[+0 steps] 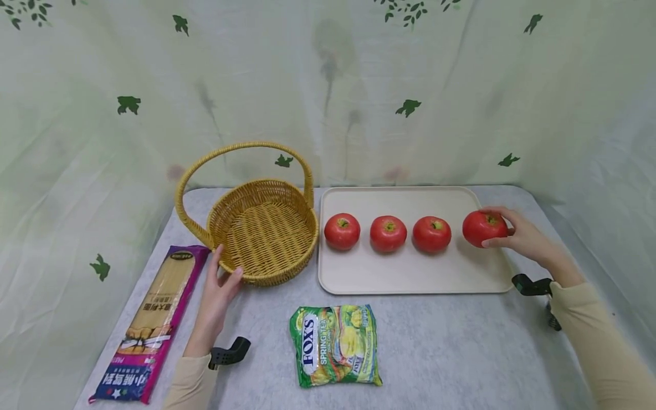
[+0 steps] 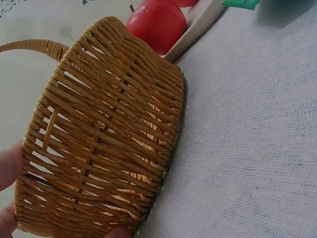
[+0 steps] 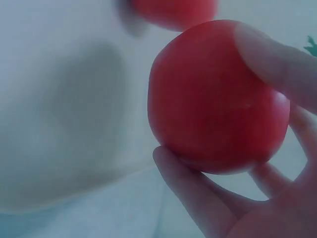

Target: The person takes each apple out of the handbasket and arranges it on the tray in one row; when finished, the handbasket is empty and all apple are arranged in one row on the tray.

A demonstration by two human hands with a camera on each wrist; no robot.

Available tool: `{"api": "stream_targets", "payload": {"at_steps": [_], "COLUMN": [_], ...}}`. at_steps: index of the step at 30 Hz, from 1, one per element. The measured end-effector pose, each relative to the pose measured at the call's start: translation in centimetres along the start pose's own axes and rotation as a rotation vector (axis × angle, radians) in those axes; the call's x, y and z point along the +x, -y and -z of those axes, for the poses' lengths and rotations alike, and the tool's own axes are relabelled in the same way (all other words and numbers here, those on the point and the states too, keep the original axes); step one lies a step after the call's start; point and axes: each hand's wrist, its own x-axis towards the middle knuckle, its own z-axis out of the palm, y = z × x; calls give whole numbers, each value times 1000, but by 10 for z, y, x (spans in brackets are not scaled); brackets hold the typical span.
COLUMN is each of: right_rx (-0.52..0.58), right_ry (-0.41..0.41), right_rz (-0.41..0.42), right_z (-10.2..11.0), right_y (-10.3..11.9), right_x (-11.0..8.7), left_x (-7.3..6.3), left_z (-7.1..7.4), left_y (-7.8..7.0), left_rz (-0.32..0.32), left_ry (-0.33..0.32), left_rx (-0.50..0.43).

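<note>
Gripping the end apple (image 1: 483,228) with right hand (image 1: 523,239), left hand (image 1: 217,296) flat against basket (image 1: 266,267), candy bag (image 1: 335,344) nearby

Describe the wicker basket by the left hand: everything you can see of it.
The wicker basket is round, woven of golden-tan strands, with one arched handle rising from rim to rim. It stands upright and holds nothing, on the grey cloth beside the left edge of the cream tray. The left wrist view shows its open weave side wall, with gaps between the strands. The left hand touches its near-left outer wall with thumb and fingertips. Whether the basket touches the tray cannot be told.
</note>
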Motion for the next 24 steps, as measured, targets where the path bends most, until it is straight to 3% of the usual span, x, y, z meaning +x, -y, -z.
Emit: {"api": "stream_targets", "payload": {"at_steps": [10, 15, 20, 24], "right_rx": [-80, -46, -12, -25], "right_ry": [-6, 20, 56, 48], "right_rz": [37, -2, -30, -32], "right_z": [-21, -25, -26, -24], "right_y": [-17, -21, -18, -9], "right_x": [16, 17, 15, 14], "left_x": [2, 3, 3, 0], "left_z": [0, -2, -1, -1], "left_y": [1, 1, -3, -14], "left_rz": [6, 3, 11, 47], "left_ry": [4, 18, 22, 9], "left_rx": [-3, -10, -3, 17]}}
